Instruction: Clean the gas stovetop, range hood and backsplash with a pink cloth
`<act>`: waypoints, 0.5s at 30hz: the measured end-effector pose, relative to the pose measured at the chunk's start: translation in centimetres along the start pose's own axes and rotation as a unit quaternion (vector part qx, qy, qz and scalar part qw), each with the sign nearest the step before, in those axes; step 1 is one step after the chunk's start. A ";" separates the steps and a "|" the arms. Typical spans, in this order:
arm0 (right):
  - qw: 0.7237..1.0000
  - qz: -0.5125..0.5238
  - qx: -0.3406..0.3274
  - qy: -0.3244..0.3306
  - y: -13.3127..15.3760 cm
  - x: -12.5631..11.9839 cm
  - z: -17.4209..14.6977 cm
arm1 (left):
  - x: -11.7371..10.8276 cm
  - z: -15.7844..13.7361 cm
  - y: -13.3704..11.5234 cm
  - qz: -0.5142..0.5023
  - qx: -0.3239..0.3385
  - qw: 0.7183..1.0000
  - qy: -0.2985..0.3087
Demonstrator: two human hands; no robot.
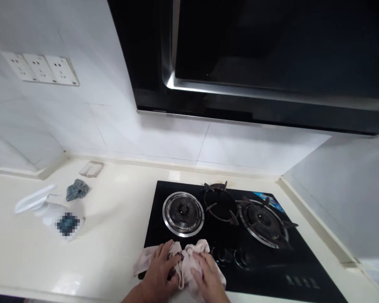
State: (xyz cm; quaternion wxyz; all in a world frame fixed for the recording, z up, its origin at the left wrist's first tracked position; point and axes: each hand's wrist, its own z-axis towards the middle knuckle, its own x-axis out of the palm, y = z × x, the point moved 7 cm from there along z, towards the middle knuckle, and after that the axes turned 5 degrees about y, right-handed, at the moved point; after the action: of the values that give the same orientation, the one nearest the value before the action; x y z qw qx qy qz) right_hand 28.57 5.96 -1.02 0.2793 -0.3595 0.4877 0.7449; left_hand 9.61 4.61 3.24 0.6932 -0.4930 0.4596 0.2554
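Note:
A pale pinkish cloth [194,263] lies bunched on the front left part of the black gas stove [189,244], with one end reaching over the stove's left edge onto the counter. My left hand [161,271] presses on the cloth, its fingers bent and closed on the fabric. Beside it, my right hand [208,275] grips the thicker bunch of the same cloth, fingers curled over the folds. Just right of my right hand are the dark control knobs [224,255]. Ahead of both hands sits the left burner [183,213], which has no pan support on it.
A loose pan support [221,204] stands in the stove's middle, near the right burner [263,223]. On the white counter [113,235] at left lie a white spray bottle [50,210], a grey-blue scrubber [77,190] and a clear tray [91,169]. A black range hood [255,63] overhangs the stove.

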 end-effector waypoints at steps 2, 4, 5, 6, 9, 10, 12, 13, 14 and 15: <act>1.000 0.024 0.007 -0.005 -1.8 -3.1 1.5 | -0.2 -0.4 0.1 -0.006 -0.020 1.000 0.019; 0.996 -0.014 0.073 -0.055 -5.4 -7.3 3.9 | -0.3 -0.8 0.2 -0.007 -0.039 0.998 0.042; 0.989 -0.050 0.116 -0.072 -7.4 -9.1 5.3 | -0.2 -0.9 0.2 -0.004 -0.048 0.997 0.052; 0.981 -0.089 0.160 -0.067 -9.5 -10.5 6.7 | -0.1 -0.9 0.2 0.000 -0.056 0.997 0.060; 0.954 -0.154 0.255 0.028 -14.4 -11.7 10.5 | 0.6 -1.0 0.5 0.011 -0.065 0.996 0.066; 0.950 -0.157 0.263 0.056 -15.3 -11.5 11.5 | 0.8 -1.0 0.6 0.013 -0.063 0.996 0.062; 0.953 -0.151 0.250 0.079 -16.1 -10.9 12.9 | 1.2 -1.0 1.0 0.015 -0.057 0.997 0.058; 0.956 -0.149 0.240 0.076 -16.2 -10.6 13.3 | 1.4 -1.0 1.1 0.015 -0.058 0.996 0.058; 0.959 -0.149 0.232 0.072 -16.3 -10.4 13.6 | 1.5 -1.1 1.3 0.015 -0.062 0.996 0.060; 0.961 -0.149 0.225 0.068 -16.2 -10.2 13.7 | 1.6 -1.1 1.5 0.014 -0.066 0.996 0.063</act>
State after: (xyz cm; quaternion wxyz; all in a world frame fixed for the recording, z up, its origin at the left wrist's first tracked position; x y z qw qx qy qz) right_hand 43.38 23.94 2.32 0.4269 -0.4055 0.6012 0.5402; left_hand 8.70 4.00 1.10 0.6249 -0.5461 0.4919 0.2633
